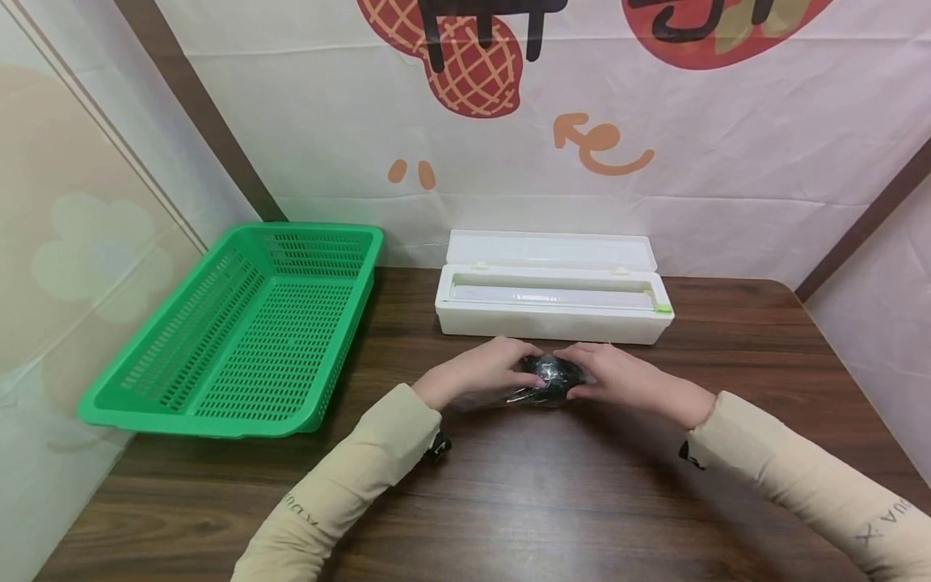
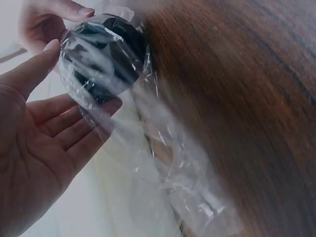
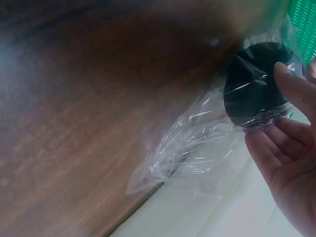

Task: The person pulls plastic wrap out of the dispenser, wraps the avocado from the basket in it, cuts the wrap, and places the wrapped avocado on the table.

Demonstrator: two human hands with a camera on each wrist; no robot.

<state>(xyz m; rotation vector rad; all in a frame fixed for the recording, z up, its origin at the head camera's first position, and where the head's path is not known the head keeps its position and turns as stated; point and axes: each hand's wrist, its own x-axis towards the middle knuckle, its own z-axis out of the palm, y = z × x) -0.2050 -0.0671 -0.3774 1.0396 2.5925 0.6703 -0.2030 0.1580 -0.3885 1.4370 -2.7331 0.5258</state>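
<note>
A dark, rounded object (image 1: 553, 373) with clear plastic film (image 2: 170, 148) around it is between my two hands, low over the table. My left hand (image 1: 489, 370) holds it from the left, thumb on the near side and fingers at the far side. From the right, my right hand (image 1: 620, 377) grips it with thumb and fingers likewise. Loose, crinkled ends of film stick out at both sides in the wrist views. The film's glare leaves the dark object's kind unclear.
Just beyond my hands stands a long white cling film dispenser (image 1: 549, 325), its lid (image 1: 550, 249) raised and a green slider (image 1: 663, 308) at its right end. A green slotted basket (image 1: 349, 339) is at the left of the brown wooden table (image 1: 524, 501). A printed cloth hangs behind.
</note>
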